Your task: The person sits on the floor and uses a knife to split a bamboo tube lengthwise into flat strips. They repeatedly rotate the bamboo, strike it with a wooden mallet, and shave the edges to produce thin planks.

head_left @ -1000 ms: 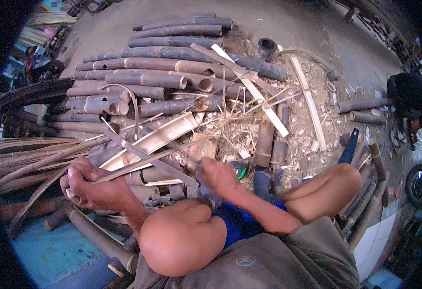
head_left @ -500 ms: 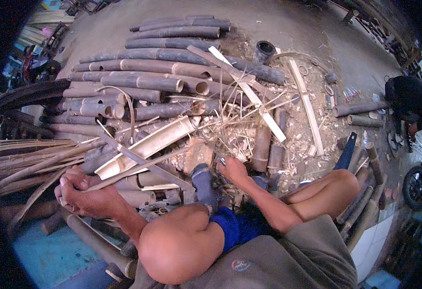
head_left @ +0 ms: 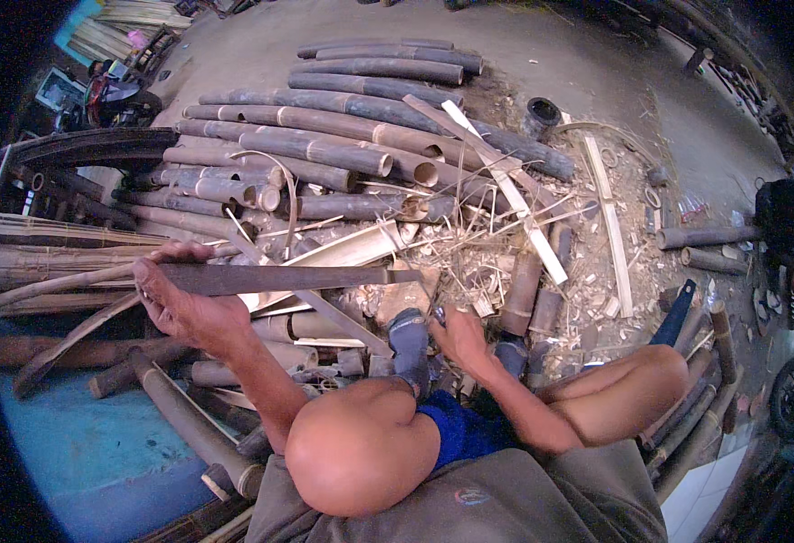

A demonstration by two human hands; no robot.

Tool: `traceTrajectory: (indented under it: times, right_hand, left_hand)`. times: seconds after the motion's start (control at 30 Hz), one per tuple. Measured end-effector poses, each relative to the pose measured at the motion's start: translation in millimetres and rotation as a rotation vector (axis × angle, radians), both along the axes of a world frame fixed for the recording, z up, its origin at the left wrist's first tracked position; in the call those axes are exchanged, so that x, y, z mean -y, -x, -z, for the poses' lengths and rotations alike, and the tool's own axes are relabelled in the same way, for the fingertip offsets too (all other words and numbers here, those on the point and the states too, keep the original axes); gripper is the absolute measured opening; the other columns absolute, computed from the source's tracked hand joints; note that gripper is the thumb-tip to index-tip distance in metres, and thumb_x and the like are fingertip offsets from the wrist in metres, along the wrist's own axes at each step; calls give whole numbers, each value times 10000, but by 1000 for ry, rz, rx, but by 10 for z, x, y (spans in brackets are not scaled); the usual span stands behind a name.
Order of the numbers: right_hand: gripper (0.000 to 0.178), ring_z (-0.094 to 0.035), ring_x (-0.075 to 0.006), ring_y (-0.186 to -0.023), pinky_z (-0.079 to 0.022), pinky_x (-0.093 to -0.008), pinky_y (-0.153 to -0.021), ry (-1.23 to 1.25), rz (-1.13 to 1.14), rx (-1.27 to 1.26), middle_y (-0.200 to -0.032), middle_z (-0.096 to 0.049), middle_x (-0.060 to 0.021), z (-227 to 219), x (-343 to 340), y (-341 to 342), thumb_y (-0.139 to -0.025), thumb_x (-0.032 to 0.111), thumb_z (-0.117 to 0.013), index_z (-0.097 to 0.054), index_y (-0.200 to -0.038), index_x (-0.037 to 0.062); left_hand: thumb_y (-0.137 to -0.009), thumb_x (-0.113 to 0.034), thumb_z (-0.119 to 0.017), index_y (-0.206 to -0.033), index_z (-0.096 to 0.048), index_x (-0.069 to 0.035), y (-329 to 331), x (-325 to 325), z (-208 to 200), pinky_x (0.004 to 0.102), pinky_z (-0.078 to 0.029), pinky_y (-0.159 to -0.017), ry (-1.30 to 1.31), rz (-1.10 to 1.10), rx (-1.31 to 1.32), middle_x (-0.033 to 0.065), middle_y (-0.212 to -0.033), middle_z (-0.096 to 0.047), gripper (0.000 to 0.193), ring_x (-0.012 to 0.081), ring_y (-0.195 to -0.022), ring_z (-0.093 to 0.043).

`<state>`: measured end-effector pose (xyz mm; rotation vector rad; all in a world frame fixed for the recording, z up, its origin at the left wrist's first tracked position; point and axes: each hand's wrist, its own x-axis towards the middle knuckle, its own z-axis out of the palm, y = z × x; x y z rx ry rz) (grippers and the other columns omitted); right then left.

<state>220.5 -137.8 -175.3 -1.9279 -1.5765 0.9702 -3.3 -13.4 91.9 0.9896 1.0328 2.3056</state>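
Observation:
A long split bamboo strip [head_left: 297,279], dark skin side showing, runs nearly level from my left hand [head_left: 184,299], whose fingers are wrapped round its left end. Its far end lies over a pale wooden block [head_left: 403,299] in front of my left foot. Close to that end, my right hand [head_left: 463,340] is closed round the handle of a knife [head_left: 439,315]; most of the blade is hard to make out. Behind the strip lies a wide half-split bamboo piece [head_left: 347,249], pale inside up. A narrow slat [head_left: 347,321] slants under the strip.
Whole bamboo poles [head_left: 325,118] lie in rows on the floor ahead. Shavings and offcuts [head_left: 587,271] cover the ground at centre right, with pale slats [head_left: 611,226] among them. A blue-handled saw [head_left: 673,312] leans beside my right knee. Bundled strips [head_left: 71,258] lie at the left.
My left hand has risen and turned the bamboo strip, so its broad dark side now shows. The strip's end has come to the block by the knife. The view has shifted left.

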Motion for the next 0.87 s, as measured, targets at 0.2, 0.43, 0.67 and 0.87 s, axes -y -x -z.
traceTrajectory:
  times: [0.2, 0.43, 0.67, 0.87]
  right_hand:
    - [277, -635, -490, -748, -492, -534, -644, -254, -143, -287, -781, -636, -285, -1458, -17, 201, -898, 244, -647, -573, -935, -20]
    - [241, -652, -449, -746, -515, -511, -625, -358, -212, -357, -816, -649, -268, -1804, -114, 444, -866, 190, -688, -565, -939, -3]
    - [270, -652, -449, -718, -518, -511, -624, -433, -220, -374, -817, -666, -242, -1921, -8, 457, -864, 216, -699, -581, -983, 5]
    - [423, -663, -453, -766, -534, -501, -673, -305, -267, -295, -861, -673, -241, -1714, -39, 462, -859, 217, -703, -556, -1189, -2]
  left_hand:
    - [-1059, -505, -349, -823, -436, -132, -251, 222, -99, 293, -292, -343, -2, 143, -98, 9, -517, -352, 451, 122, -361, -279]
    - [-1065, -471, -347, -781, -408, -137, -405, 399, -112, 272, -259, -314, -51, 325, -116, 15, -485, -329, 443, 114, -346, -264]
    - [-1066, -427, -347, -780, -389, -125, -405, 429, -77, 275, -271, -327, 10, 172, -90, 11, -477, -316, 419, 118, -347, -272]
    - [-1063, -432, -354, -805, -392, -126, -345, 392, -67, 286, -277, -326, -45, 223, -140, 14, -480, -330, 401, 121, -341, -270]
